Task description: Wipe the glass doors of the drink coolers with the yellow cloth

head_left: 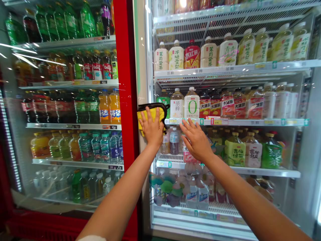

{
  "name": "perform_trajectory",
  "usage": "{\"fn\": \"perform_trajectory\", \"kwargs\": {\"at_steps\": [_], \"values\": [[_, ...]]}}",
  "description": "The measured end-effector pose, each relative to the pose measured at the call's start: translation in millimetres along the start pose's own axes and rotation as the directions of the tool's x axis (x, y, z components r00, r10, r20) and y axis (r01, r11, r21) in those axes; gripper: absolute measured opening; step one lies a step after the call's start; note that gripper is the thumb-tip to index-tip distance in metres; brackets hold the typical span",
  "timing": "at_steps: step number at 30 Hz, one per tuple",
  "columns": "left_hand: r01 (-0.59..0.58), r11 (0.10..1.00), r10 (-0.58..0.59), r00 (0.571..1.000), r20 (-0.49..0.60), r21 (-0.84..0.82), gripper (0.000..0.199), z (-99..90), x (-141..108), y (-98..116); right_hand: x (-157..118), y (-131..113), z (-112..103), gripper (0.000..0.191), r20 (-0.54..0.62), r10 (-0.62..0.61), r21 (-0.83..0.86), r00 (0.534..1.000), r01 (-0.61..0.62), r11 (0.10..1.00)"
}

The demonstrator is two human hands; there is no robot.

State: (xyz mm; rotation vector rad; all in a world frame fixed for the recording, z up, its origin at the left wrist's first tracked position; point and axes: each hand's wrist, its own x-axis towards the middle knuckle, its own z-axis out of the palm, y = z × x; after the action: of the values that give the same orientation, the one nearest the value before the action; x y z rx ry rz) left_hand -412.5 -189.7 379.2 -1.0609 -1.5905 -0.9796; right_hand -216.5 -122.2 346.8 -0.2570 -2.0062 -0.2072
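Note:
My left hand (152,129) holds a yellow cleaning cloth (140,124) with black edging against the light door frame and the glass edge of the right-hand drinks fridge. Its fingers are spread over the cloth. My right hand (197,140) is open, palm toward the glass door (250,75), with nothing in it; its fingertips are near the price-label strip (235,122) seen behind the glass. A white bottle with a green zero (192,103) stands on the shelf just above that hand.
To the left stands a red-framed fridge (127,83) with soda and juice bottles on its shelves. Several rows of tea bottles (234,147) fill the right fridge. Flower-shaped decals (173,185) show low on its glass.

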Motion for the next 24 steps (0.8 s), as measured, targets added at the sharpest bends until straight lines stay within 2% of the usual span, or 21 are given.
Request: {"fn": "perform_trajectory", "kwargs": {"at_steps": [2,4,6,7,8,10,11,13,15,17,19,20,22,23,24], "values": [[-0.051,0.999,0.051,0.999,0.0,-0.001,0.074,5.8,5.1,21.7,1.4,2.7,-2.8,0.052,-0.046,0.03,-0.064,0.998,-0.033,0.997],[-0.201,0.98,0.2,0.978,0.059,0.007,0.075,8.0,-10.2,28.7,-6.2,7.4,-6.5,0.054,-0.103,0.055,-0.087,0.993,-0.064,0.994],[-0.378,0.926,0.374,0.915,0.148,-0.005,0.076,5.8,-37.3,15.3,-20.5,13.5,-11.0,0.055,-0.12,0.05,-0.108,0.992,-0.063,0.992],[-0.419,0.908,0.413,0.891,0.187,-0.007,0.076,3.6,-49.9,3.5,-28.4,16.8,-13.5,0.054,-0.109,0.039,-0.125,0.993,-0.052,0.991],[-0.417,0.909,0.408,0.889,0.207,0.001,0.077,1.4,-59.1,-8.9,-35.8,20.1,-16.2,0.054,-0.09,0.026,-0.146,0.996,-0.039,0.988],[-0.285,0.958,0.275,0.947,0.167,0.034,0.078,-1.2,-63.2,-25.7,-46.6,26.4,-22.0,0.053,-0.05,0.005,-0.191,0.999,-0.015,0.982],[-0.205,0.978,0.199,0.972,0.127,0.035,0.078,-0.8,-58.4,-26.4,-49.7,29.2,-25.1,0.053,-0.039,0.002,-0.21,0.999,-0.01,0.978],[-0.086,0.996,0.086,0.995,0.049,-0.001,0.078,4.2,-42.1,-9.8,-51.6,33.4,-31.0,0.052,-0.041,0.01,-0.236,0.999,-0.02,0.972],[-0.028,0.999,0.028,1.0,0.001,-0.037,0.078,12.6,-29.5,23.3,-51.3,36.0,-36.2,0.051,-0.06,0.033,-0.247,0.998,-0.047,0.968],[-0.089,0.995,0.09,0.996,0.023,-0.055,0.079,20.0,-31.6,55.8,-52.8,37.4,-40.8,0.05,-0.074,0.051,-0.256,0.996,-0.069,0.964],[-0.205,0.976,0.211,0.974,0.081,-0.071,0.08,23.1,-47.8,70.8,-58.2,38.7,-45.1,0.05,-0.074,0.052,-0.272,0.996,-0.071,0.96],[-0.267,0.961,0.275,0.955,0.114,-0.077,0.079,22.9,-58.1,69.4,-62.3,39.8,-47.3,0.051,-0.068,0.046,-0.282,0.997,-0.063,0.957],[-0.356,0.931,0.364,0.915,0.172,-0.079,0.077,20.3,-75.0,52.5,-71.7,43.0,-51.9,0.053,-0.045,0.026,-0.308,0.999,-0.038,0.951],[-0.376,0.924,0.382,0.904,0.192,-0.07,0.076,18.7,-78.9,40.9,-76.1,45.4,-54.5,0.054,-0.03,0.015,-0.324,0.999,-0.024,0.946],[-0.362,0.931,0.365,0.91,0.198,-0.051,0.076,17.4,-78.9,30.4,-79.9,48.3,-57.2,0.054,-0.016,0.006,-0.342,1.0,-0.011,0.94]]}}
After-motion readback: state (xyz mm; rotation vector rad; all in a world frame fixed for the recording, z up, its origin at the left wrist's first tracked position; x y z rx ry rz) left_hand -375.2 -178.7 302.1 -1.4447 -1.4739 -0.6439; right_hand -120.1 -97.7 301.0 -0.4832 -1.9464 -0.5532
